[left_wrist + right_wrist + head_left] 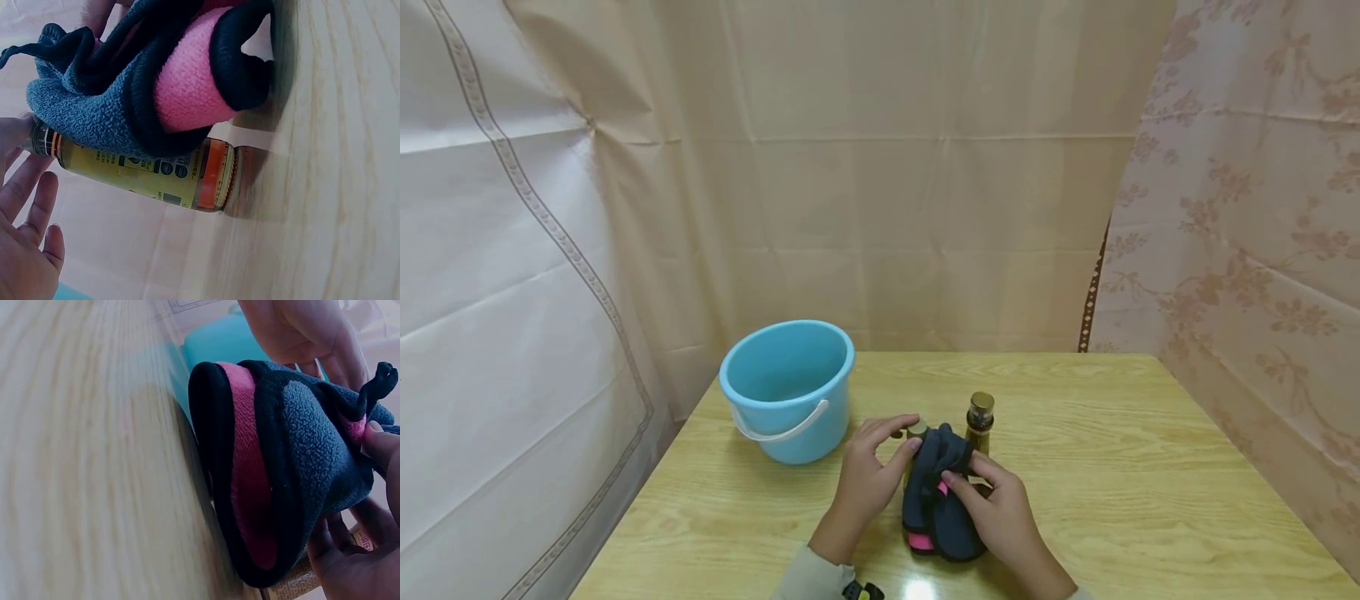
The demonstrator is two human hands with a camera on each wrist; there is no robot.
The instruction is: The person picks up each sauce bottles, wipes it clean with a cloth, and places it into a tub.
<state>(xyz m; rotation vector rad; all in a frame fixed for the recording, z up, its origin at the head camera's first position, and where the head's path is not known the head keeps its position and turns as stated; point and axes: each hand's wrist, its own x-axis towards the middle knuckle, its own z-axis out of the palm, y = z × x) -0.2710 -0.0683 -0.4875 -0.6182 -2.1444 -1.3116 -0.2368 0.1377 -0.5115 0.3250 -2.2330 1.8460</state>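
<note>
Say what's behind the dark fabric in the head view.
The left bottle shows its cap, the right bottle its upper part; below, the fabric, left hand and right hand hide most.

1. The bucket (pixel 820 437) is standing toward the far left of the table (pixel 1112 467).
2. The cloth (pixel 940 510) is sitting between the left hand (pixel 867 475) and the right hand (pixel 1003 508), at the table's near side, to the right of the bucket and nearer than it.
3. The left bottle (pixel 137 169) is standing on the table just behind the cloth's left side, with the left hand touching its top.
4. The right bottle (pixel 981 421) is standing behind the cloth's right side, beyond the right hand.
5. The back curtain (pixel 880 183) is hanging behind the table, between the left curtain (pixel 497 333) and the right curtain (pixel 1247 208).
</note>
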